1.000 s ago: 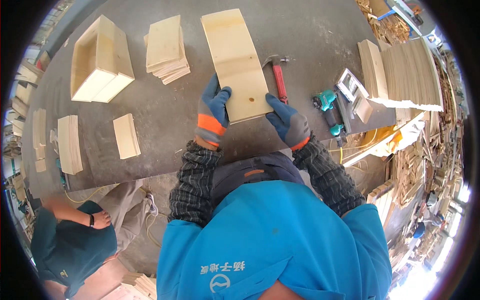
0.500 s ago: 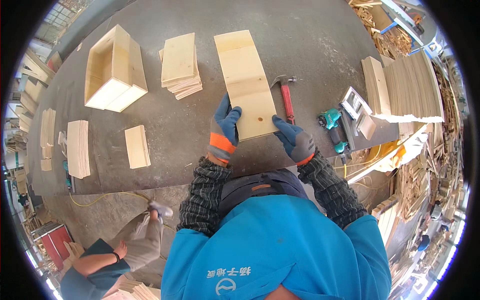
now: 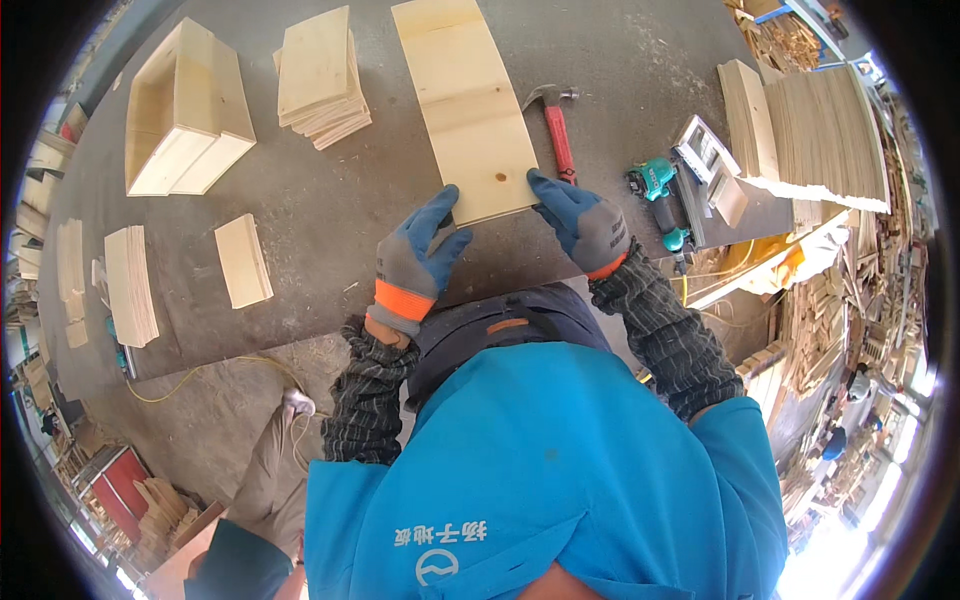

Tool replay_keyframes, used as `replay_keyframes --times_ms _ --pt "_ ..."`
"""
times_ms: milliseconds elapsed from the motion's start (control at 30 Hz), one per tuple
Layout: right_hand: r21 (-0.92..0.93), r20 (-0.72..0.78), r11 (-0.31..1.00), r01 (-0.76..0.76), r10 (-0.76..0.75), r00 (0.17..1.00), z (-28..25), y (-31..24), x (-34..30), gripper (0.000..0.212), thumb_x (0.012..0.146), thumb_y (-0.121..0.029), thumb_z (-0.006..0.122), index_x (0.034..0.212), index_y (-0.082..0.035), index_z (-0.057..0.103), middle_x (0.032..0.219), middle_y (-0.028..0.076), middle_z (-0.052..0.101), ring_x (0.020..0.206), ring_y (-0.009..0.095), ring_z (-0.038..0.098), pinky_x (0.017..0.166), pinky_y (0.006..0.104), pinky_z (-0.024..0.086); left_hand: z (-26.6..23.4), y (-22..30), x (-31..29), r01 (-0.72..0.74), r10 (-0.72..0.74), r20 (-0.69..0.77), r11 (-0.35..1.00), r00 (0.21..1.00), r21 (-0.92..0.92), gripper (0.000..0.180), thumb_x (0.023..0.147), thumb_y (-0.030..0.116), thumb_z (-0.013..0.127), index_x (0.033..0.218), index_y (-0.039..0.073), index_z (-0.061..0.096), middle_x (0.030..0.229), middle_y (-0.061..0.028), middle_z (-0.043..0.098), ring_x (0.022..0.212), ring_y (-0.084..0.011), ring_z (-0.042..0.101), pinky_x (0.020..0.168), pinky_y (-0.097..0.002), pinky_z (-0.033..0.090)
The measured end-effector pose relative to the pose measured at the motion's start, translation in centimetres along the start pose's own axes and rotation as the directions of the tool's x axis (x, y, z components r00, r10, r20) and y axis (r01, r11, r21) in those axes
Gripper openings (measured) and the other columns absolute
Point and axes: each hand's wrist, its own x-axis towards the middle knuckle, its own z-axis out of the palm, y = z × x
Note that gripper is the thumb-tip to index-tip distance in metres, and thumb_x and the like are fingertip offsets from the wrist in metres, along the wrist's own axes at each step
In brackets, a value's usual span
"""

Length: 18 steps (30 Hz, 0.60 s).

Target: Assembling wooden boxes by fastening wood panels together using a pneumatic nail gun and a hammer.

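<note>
A long pale wooden board (image 3: 470, 110) lies on the dark table with its near end toward me; a small knot shows near that end. My right hand (image 3: 588, 222), in a blue and grey glove, is closed on the board's near right corner. My left hand (image 3: 415, 255), gloved alike, is at the near left corner, its fingers spread apart and the fingertips beside the board's edge. Just right of the board lies a claw hammer (image 3: 560, 140) with a red handle.
Left on the table (image 3: 330, 250) stand an open wooden box (image 3: 205, 110), a stack of thin panels (image 3: 320, 75) and smaller stacks (image 3: 243, 260). To the right are a teal power tool (image 3: 658, 195) and a tall panel stack (image 3: 825, 135). Another person (image 3: 265, 490) is at lower left.
My left hand has slid from the board's left side to its near corner, and its fingers have spread. My right hand has shifted slightly along its corner. The whole view has shifted.
</note>
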Motion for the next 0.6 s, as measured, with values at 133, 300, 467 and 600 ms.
replay_keyframes --times_ms 133,300,467,600 --pt "-0.074 0.122 0.993 -0.095 0.104 0.987 -0.6 -0.3 -0.1 0.055 0.099 0.001 0.057 0.154 -0.008 0.057 0.126 0.018 0.075 0.089 0.028 0.076 0.076 0.0368 0.062 1.2 -1.2 0.5 -0.038 0.038 -0.018 0.998 0.999 -0.041 0.046 0.094 0.014 0.084 0.137 0.000 0.072 0.130 -0.0204 0.076 0.108 -0.0255 0.077 0.095 -0.0358 0.061" --pt "-0.224 0.046 0.973 0.063 -0.054 0.998 -0.5 -0.5 -0.2 0.055 0.098 -0.003 0.058 0.153 -0.008 0.058 0.124 0.016 0.075 0.086 0.028 0.075 0.074 0.0400 0.062 1.1 -1.4 0.2 -0.244 0.269 -0.101 0.947 0.958 0.210 0.035 0.092 0.011 0.085 0.124 0.000 0.078 0.122 -0.0227 0.078 0.107 -0.0297 0.080 0.092 -0.0364 0.063" --pt "-0.296 0.092 0.955 0.021 0.007 0.996 -0.6 -0.8 -0.4 0.053 0.098 -0.004 0.058 0.151 -0.008 0.059 0.132 0.016 0.074 0.090 0.031 0.075 0.076 0.0419 0.062 1.5 -1.4 0.3 -0.336 0.378 -0.099 0.896 0.921 0.290 0.028 0.090 0.010 0.085 0.116 0.001 0.080 0.116 -0.0201 0.080 0.100 -0.0329 0.081 0.085 -0.0374 0.065" --pt "-0.354 0.025 0.927 0.123 -0.122 0.992 0.0 -0.6 -0.3 0.053 0.096 -0.004 0.060 0.149 -0.008 0.061 0.137 0.014 0.073 0.089 0.030 0.075 0.076 0.0414 0.063 1.5 -1.6 0.3 -0.351 0.402 -0.150 0.893 0.903 0.281 0.025 0.090 0.010 0.085 0.113 0.002 0.080 0.113 -0.0184 0.081 0.095 -0.0328 0.081 0.081 -0.0382 0.066"
